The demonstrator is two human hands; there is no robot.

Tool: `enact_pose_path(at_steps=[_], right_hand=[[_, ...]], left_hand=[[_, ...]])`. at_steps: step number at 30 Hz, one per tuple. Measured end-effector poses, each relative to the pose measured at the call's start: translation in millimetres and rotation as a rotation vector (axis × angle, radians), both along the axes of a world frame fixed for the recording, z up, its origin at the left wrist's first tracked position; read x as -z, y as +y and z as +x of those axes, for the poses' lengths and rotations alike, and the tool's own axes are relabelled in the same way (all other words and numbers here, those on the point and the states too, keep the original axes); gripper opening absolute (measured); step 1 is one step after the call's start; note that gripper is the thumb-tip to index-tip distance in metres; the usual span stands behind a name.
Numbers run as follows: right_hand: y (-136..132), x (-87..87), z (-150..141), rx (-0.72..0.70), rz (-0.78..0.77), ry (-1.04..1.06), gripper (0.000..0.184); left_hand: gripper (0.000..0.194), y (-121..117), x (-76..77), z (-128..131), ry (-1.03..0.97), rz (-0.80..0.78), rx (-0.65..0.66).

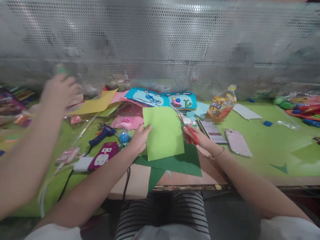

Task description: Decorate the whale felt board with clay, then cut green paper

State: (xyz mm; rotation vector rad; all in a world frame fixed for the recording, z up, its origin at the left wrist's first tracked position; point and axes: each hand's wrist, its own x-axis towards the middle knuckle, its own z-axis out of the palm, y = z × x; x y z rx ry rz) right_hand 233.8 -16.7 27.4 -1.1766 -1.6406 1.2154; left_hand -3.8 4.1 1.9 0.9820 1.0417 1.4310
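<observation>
A sheet of light green paper [163,133] is held up in front of me, its left edge pinched by my left hand [139,139]. Red-handled scissors [192,136] sit in my right hand [200,136], their blades pointing up and left at the sheet's right edge. Whether the blades touch the paper I cannot tell. Below the sheet lies dark green paper [185,164]. Behind it, a blue picture book [160,99] with cut-out sea figures lies open.
At left a co-worker's arm [47,123] reaches over the table, its hand blurred. A blue glue gun [103,133], a purple power strip [103,155] and cables lie nearby. On the right are a drink bottle [221,105], a dark-edged phone [212,131] and a pink phone [238,142].
</observation>
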Motion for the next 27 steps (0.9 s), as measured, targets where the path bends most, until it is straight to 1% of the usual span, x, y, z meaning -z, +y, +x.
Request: enact_pose_path(at_steps=[3,6,10,16,27], right_hand=[[0.8,-0.5,0.2,-0.021,0.0,-0.002,0.05],[2.8,1.4,1.2,-0.044,0.009,-0.036,0.049],[4.9,4.0,1.3,-0.039,0.034,-0.05,0.049],[5.9,4.3,1.4,-0.048,0.006,-0.058,0.05],[4.1,4.4,0.1,-0.039,0.023,-0.047,0.048]], left_hand=[[0.031,0.6,-0.3,-0.2,-0.023,-0.033,0.009],[0.032,0.4,-1.1,-0.1,-0.033,-0.051,0.012],[0.033,-1.2,-2.1,0.2,-0.039,-0.049,0.036],[0.033,-1.9,-2.0,0.5,-0.022,-0.061,0.04],[0.032,-3.5,-2.9,0.3,-0.051,-0.05,0.072]])
